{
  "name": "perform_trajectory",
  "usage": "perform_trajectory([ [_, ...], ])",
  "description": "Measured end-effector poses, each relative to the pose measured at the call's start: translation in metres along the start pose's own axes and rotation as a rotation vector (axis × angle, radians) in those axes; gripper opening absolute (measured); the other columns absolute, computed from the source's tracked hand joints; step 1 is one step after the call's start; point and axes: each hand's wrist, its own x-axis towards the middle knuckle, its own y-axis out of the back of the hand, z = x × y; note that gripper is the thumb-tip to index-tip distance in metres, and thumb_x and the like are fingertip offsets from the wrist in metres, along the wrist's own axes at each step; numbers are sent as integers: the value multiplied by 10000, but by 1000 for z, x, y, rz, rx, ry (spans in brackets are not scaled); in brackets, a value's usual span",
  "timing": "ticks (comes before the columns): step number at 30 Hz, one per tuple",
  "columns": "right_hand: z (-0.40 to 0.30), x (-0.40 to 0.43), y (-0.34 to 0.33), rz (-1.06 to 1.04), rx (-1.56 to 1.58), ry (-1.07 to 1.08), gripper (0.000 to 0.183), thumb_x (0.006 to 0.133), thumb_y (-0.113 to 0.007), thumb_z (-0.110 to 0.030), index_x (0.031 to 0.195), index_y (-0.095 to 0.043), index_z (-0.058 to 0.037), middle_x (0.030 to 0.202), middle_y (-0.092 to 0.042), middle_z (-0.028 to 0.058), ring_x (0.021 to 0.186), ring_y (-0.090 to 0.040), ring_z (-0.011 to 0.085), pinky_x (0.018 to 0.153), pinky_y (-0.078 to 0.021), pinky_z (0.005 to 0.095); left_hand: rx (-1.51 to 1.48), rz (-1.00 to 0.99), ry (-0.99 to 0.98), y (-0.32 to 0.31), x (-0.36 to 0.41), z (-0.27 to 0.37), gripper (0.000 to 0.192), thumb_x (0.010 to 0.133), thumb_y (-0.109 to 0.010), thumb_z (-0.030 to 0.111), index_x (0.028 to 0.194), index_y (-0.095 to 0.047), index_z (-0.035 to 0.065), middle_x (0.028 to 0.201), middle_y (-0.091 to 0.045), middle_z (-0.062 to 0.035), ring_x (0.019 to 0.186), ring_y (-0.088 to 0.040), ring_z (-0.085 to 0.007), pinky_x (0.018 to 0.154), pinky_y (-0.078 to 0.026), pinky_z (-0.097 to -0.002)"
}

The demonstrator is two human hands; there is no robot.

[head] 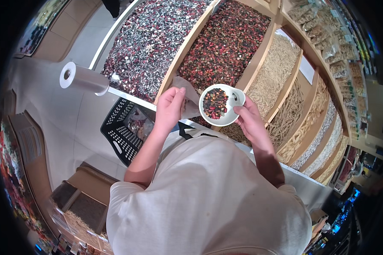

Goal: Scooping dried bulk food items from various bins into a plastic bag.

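Note:
My right hand (250, 118) grips the edge of a white plastic scoop (231, 119), which holds a mix of dark, orange and red beans and grains (214, 103). My left hand (170, 106) pinches the edge of a thin clear plastic bag (190, 95) just left of the scoop. Part of the bag lies behind the scoop, so I cannot tell whether they touch. Beyond both hands is a wooden-sided bin of red and dark mixed beans (226, 44). Another bin, of white, black and red mixed grains (150, 47), lies to its left.
A roll of plastic bags (86, 79) is mounted at the bin's left corner. Below it, a black perforated basket (119, 127) holds bagged goods. Wooden dividers separate bins of oat-like grain (273, 70), dried strips (287, 111) and pale goods at right. Packaged goods (319, 32) line the far side.

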Motion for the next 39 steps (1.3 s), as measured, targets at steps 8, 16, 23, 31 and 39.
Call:
perform_trajectory([
  [8,17,17,-5,-118,-101,-75,379,921,-510,-41,1298,-491,-8,1098,-614,78,933,-650,127,693,-576,256,107,21,-17,8,-2,-2,264,1007,-539,255,814,-519,76,532,-472,56,434,-412,-29,416,-302,-226],
  [16,13,7,10,-36,4,-98,434,912,-474,-30,1341,-437,29,1159,-606,111,945,-676,175,741,-609,297,896,-37,-149,12,-14,64,332,858,-680,243,1148,-615,94,528,-525,-82,498,-574,-257,539,-465,-373],
  [23,15,4,16,-46,-12,-93,442,910,-474,-35,1345,-430,30,1149,-606,111,936,-675,168,740,-610,303,1051,-99,-440,8,-11,64,411,766,-699,93,1166,-611,58,933,-621,-127,830,-626,-276,742,-499,-376],
  [31,15,0,16,-49,-12,-114,434,917,-477,-40,1342,-432,28,1160,-601,115,949,-672,173,743,-609,304,1033,-221,-709,-22,-1,65,483,690,-687,5,1161,-585,38,1157,-597,-127,1153,-545,-347,977,-442,-420],
  [39,20,0,20,-29,3,-112,428,928,-479,-51,1347,-433,23,1168,-605,116,948,-671,165,741,-606,301,1182,-183,-668,-20,33,45,129,725,-677,10,842,-667,63,777,-640,-84,735,-646,-286,684,-516,-399],
])
